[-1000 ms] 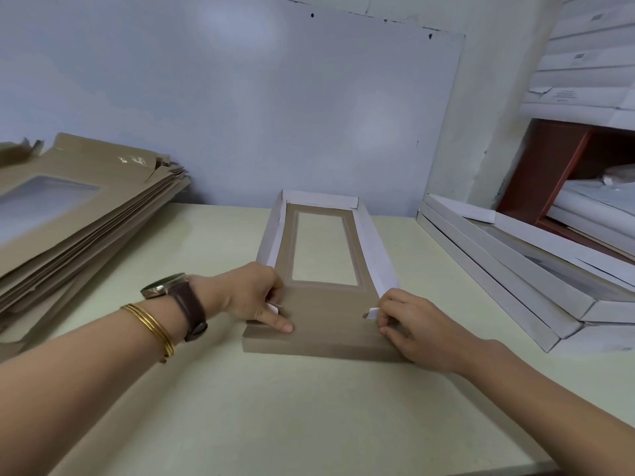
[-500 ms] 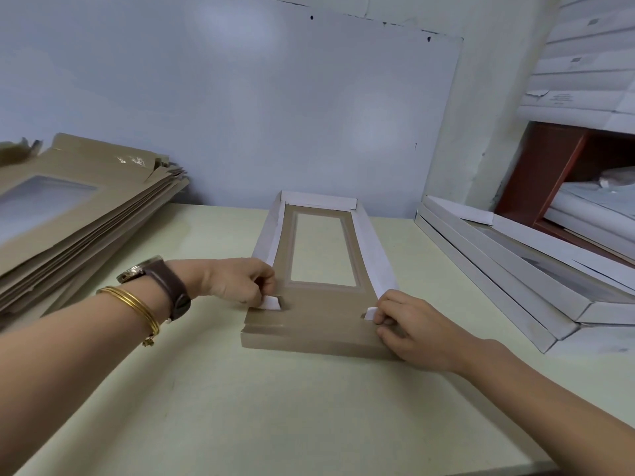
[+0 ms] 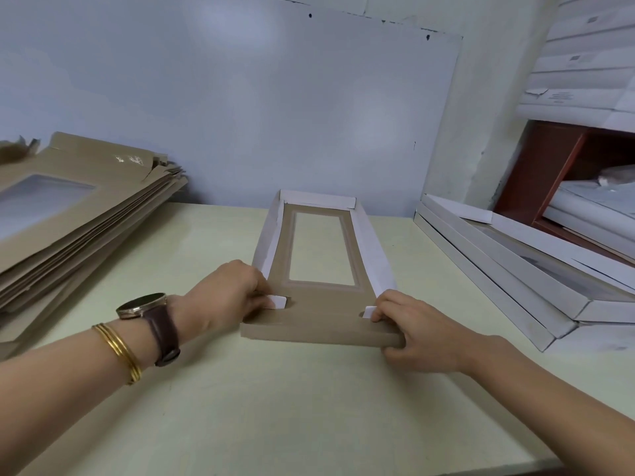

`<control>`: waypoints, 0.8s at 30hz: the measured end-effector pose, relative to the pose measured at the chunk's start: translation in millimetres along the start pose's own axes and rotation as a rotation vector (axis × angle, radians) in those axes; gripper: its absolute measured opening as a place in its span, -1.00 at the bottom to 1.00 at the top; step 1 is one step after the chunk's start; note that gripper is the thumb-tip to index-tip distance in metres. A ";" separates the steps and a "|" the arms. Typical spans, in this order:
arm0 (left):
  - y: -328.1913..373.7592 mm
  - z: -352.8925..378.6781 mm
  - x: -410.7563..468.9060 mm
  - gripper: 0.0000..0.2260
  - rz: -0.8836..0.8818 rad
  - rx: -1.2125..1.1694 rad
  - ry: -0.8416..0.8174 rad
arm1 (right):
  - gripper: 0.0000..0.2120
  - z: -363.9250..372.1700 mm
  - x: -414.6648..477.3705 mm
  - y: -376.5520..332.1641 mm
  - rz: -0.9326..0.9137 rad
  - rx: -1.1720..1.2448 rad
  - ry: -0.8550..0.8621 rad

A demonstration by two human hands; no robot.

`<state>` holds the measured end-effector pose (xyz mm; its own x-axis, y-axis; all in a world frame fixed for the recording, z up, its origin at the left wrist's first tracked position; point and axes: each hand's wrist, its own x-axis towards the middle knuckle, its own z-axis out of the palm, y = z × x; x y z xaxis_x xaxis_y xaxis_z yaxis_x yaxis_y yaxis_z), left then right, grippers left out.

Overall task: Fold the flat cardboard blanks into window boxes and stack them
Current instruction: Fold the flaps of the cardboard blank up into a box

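Left hand (image 3: 223,297) pinches the left tab (image 3: 277,301); right hand (image 3: 419,331) grips the near right corner of the window box (image 3: 319,326) beside the right tab (image 3: 369,311). Its long axis runs away from both across the table (image 3: 275,407).

Pale green table (image 3: 275,407), stacked flat blanks (image 3: 86,228) at left, half-folded window box (image 3: 319,326) mid, folded boxes (image 3: 515,280) at right

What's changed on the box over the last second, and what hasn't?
The left hand lifted its index finger off the brown near panel and took hold of the left white tab, drawing it inward over the panel. The right hand kept gripping the near right corner of the box, beside the right white tab. The box, the flat blanks and the finished boxes did not move.
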<state>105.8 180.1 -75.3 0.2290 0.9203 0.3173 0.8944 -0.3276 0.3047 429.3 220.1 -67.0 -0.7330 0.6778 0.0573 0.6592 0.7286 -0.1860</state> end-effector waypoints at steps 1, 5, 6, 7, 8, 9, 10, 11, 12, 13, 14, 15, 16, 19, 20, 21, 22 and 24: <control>0.7 0.7 -1.8 -0.63 0.015 0.056 -0.013 | -0.74 -0.3 0.3 1.0 0.000 -0.012 -0.010; 6.5 -1.3 -4.6 -0.70 0.030 0.203 -0.099 | -0.74 2.7 2.9 5.2 -0.010 0.011 0.029; 8.5 -2.3 -4.9 -0.71 0.031 0.195 -0.118 | -0.73 3.7 3.4 6.0 -0.018 0.020 0.045; 9.6 -4.2 -5.3 -0.71 0.032 0.182 -0.142 | -0.74 4.2 4.1 6.9 -0.025 0.024 0.060; 10.9 -6.4 -6.1 -0.70 0.031 0.163 -0.169 | -0.75 4.3 4.3 7.7 -0.027 0.027 0.070; 12.0 -8.7 -7.5 -0.66 0.028 0.137 -0.197 | -0.79 4.1 4.3 8.4 -0.024 0.028 0.075; 12.6 -11.1 -8.5 -0.62 0.024 0.112 -0.221 | -0.83 3.2 4.6 9.2 -0.021 0.020 0.080; 12.9 -13.3 -9.9 -0.57 0.019 0.088 -0.241 | -0.84 2.2 5.2 9.7 -0.020 0.008 0.083; 13.4 -15.1 -10.8 -0.55 0.016 0.071 -0.260 | -0.81 1.2 6.0 10.1 -0.018 -0.001 0.086; 13.4 -16.3 -11.4 -0.56 0.015 0.068 -0.275 | -0.75 0.3 6.6 9.9 -0.014 -0.006 0.088; 13.4 -16.9 -11.2 -0.60 0.018 0.081 -0.286 | -0.68 -0.6 7.1 9.9 -0.011 -0.007 0.091; 13.2 -17.0 -10.2 -0.67 0.028 0.108 -0.291 | -0.63 -1.3 7.7 10.0 -0.009 -0.006 0.095; 12.8 -17.1 -8.6 -0.74 0.040 0.137 -0.291 | -0.62 -2.1 8.3 10.2 -0.006 -0.005 0.095; 10.4 -17.5 -4.5 -0.86 0.013 0.105 -0.268 | -0.76 -3.8 9.9 11.6 0.015 0.006 0.077; 9.6 -18.0 -2.9 -0.86 -0.015 0.075 -0.267 | -0.83 -4.3 10.6 13.1 0.023 0.013 0.077; 8.8 -18.4 -0.9 -0.85 -0.042 0.055 -0.272 | -0.88 -4.7 11.0 14.3 0.028 0.035 0.082; 8.4 -18.7 1.7 -0.84 -0.063 0.048 -0.282 | -0.91 -5.1 10.9 15.3 0.029 0.071 0.085; 7.3 -20.2 7.0 -0.84 -0.096 0.057 -0.305 | -0.84 -5.9 10.9 16.5 0.041 0.164 0.084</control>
<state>106.2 179.9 -52.7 0.2389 0.9710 0.0034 0.9356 -0.2312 0.2670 433.2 240.0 -63.7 -0.6847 0.7177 0.1268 0.6473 0.6787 -0.3469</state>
